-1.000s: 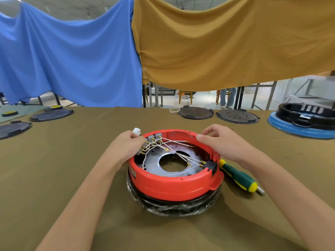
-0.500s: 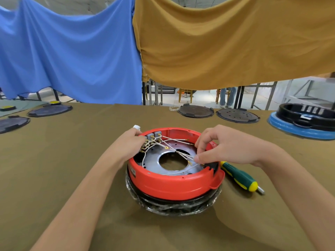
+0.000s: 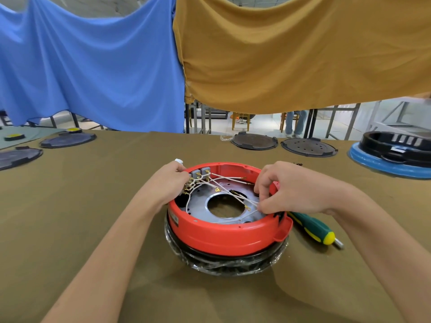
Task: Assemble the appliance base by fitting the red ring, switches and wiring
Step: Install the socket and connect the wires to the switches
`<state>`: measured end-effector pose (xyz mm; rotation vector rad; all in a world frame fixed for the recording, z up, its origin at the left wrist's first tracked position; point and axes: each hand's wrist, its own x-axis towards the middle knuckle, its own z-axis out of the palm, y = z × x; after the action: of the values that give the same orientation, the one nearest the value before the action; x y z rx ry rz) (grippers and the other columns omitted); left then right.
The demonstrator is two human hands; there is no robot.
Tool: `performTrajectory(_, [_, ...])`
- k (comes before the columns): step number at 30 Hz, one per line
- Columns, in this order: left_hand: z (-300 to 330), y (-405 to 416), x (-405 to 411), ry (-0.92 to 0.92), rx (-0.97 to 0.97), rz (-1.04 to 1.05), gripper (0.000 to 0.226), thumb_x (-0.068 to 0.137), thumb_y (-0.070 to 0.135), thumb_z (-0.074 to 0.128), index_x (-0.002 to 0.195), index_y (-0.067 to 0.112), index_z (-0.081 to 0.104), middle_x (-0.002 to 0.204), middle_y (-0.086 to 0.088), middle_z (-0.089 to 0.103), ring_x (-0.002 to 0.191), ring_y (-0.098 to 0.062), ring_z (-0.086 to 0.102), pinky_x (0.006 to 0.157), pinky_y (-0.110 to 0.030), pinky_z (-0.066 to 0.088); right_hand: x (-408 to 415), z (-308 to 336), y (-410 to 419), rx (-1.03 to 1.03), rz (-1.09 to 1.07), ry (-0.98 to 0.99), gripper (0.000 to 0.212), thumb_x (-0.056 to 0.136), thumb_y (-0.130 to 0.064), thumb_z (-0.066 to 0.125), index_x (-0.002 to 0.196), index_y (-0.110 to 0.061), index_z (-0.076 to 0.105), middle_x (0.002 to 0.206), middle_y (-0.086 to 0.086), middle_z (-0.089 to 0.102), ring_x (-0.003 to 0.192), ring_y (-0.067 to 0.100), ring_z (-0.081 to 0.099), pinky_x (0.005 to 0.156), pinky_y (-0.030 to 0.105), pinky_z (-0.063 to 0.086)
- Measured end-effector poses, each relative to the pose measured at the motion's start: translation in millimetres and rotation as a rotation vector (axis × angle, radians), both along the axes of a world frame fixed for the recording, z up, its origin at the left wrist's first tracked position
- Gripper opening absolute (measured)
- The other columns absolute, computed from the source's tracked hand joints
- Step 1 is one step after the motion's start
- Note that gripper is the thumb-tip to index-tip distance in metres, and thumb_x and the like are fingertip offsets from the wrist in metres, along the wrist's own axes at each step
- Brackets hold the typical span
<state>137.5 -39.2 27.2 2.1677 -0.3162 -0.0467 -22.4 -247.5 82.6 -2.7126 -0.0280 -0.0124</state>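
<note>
The red ring [image 3: 224, 238] sits on a black base wrapped in clear film [image 3: 228, 263] at the table's middle. Inside lies a metal plate [image 3: 200, 206] with a round hole. Two grey switches [image 3: 200, 172] stand at the ring's far left rim, with white wires [image 3: 224, 190] fanning out across the plate. My left hand [image 3: 169, 183] grips the ring's left rim by the switches; a white knob [image 3: 179, 161] shows above its fingers. My right hand [image 3: 289, 190] reaches over the right rim and pinches the wire ends near the plate's right side.
A green and yellow screwdriver [image 3: 314, 229] lies just right of the ring. Dark round plates [image 3: 254, 141] [image 3: 309, 147] lie at the table's far edge, others at far left [image 3: 67, 139]. A black and blue base [image 3: 394, 152] stands at far right. Blue and mustard cloths hang behind.
My right hand came off the ring's far right rim, dipped inside and took hold of the wire ends. My left hand stayed at the switches.
</note>
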Motion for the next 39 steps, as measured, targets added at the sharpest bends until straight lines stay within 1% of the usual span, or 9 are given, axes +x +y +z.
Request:
performTrajectory(13, [-1.5, -3.3, -4.6, 0.019, -0.064, 0.048, 0.013, 0.091, 0.013, 0.046, 0.092, 0.018, 0.058, 0.149, -0.011, 0.049, 0.031, -0.001, 0.042, 0.036, -0.017, 0.032, -3.2, -1.2, -9.5, 0.077, -0.024, -0.035, 0.019, 0.073, -0.049, 0.077, 0.070, -0.031, 0.070, 0.090, -0.006, 0.070, 0.087, 0.016, 0.064, 0.080, 0.043, 0.053])
performTrajectory(16, [-4.8, -5.6, -1.0, 0.041, -0.133, 0.074, 0.017, 0.090, 0.011, 0.045, 0.097, 0.014, 0.059, 0.147, -0.009, 0.052, 0.052, -0.011, 0.049, 0.053, -0.025, 0.037, -2.2, -0.4, -13.5, 0.193, -0.049, -0.091, 0.020, 0.079, -0.047, 0.074, 0.074, -0.028, 0.069, 0.084, -0.011, 0.069, 0.076, 0.003, 0.063, 0.072, 0.030, 0.050])
performTrajectory(19, [-6.9, -3.7, 3.1, 0.042, -0.195, 0.140, 0.020, 0.091, 0.011, 0.043, 0.104, 0.017, 0.057, 0.139, -0.010, 0.057, 0.082, -0.019, 0.055, 0.066, -0.030, 0.043, 5.3, -6.7, -20.2, 0.332, -0.178, -0.217, 0.016, 0.086, -0.041, 0.069, 0.085, -0.026, 0.068, 0.083, -0.006, 0.072, 0.080, 0.012, 0.068, 0.080, 0.039, 0.056])
performTrajectory(22, [-8.2, -2.6, 6.5, 0.055, -0.212, 0.258, 0.022, 0.092, 0.013, 0.042, 0.110, 0.018, 0.052, 0.130, -0.013, 0.050, 0.114, -0.035, 0.054, 0.098, -0.047, 0.047, 10.1, -21.2, -19.1, 0.426, -0.308, -0.194, 0.019, 0.093, -0.046, 0.060, 0.101, -0.028, 0.060, 0.095, -0.007, 0.068, 0.090, 0.014, 0.066, 0.084, 0.043, 0.059])
performTrajectory(27, [-7.4, -8.5, 3.0, 0.102, -0.193, 0.289, 0.013, 0.096, 0.021, 0.037, 0.106, 0.021, 0.045, 0.115, -0.003, 0.029, 0.118, -0.033, 0.042, 0.103, -0.046, 0.040, 12.2, -44.6, -9.1, 0.641, -0.302, -0.180, 0.016, 0.091, -0.054, 0.059, 0.101, -0.043, 0.051, 0.105, -0.017, 0.064, 0.097, 0.000, 0.062, 0.088, 0.031, 0.054])
performTrajectory(32, [-9.5, -9.2, 3.0, 0.108, -0.212, 0.170, 0.029, 0.091, 0.034, 0.039, 0.116, 0.023, 0.048, 0.126, -0.008, 0.049, 0.122, -0.032, 0.049, 0.105, -0.050, 0.043, 14.2, -58.0, -8.5, 0.691, -0.177, -0.249, 0.046, 0.085, -0.041, 0.073, 0.121, -0.047, 0.045, 0.113, -0.028, 0.060, 0.091, -0.017, 0.061, 0.066, 0.002, 0.046])
performTrajectory(34, [-9.6, -7.8, 1.8, 0.090, -0.246, 0.103, 0.039, 0.088, 0.039, 0.043, 0.124, 0.025, 0.048, 0.124, -0.006, 0.056, 0.118, -0.027, 0.054, 0.100, -0.045, 0.046, 14.0, -58.5, -13.6, 0.746, -0.136, -0.233, 0.047, 0.081, -0.046, 0.076, 0.118, -0.050, 0.047, 0.108, -0.030, 0.066, 0.095, -0.015, 0.062, 0.068, 0.001, 0.046])
performTrajectory(36, [-7.1, -6.6, -1.4, 0.080, -0.347, -0.030, 0.037, 0.093, 0.038, 0.050, 0.129, 0.029, 0.047, 0.116, 0.004, 0.062, 0.103, -0.013, 0.062, 0.082, -0.031, 0.048, 13.2, -58.0, -17.5, 0.730, -0.106, -0.205, 0.057, 0.077, -0.051, 0.079, 0.124, -0.049, 0.046, 0.110, -0.032, 0.066, 0.100, -0.010, 0.064, 0.074, 0.005, 0.050])
performTrajectory(39, [-12.5, -5.5, -7.2, 0.063, -0.351, -0.324, 0.030, 0.098, 0.030, 0.055, 0.123, 0.045, 0.048, 0.110, 0.028, 0.066, 0.096, 0.016, 0.061, 0.074, -0.006, 0.048, 17.4, -65.9, -24.4, 0.560, -0.168, -0.253, 0.080, 0.075, -0.052, 0.080, 0.140, -0.041, 0.036, 0.130, -0.019, 0.058, 0.116, 0.004, 0.058, 0.099, 0.029, 0.051])
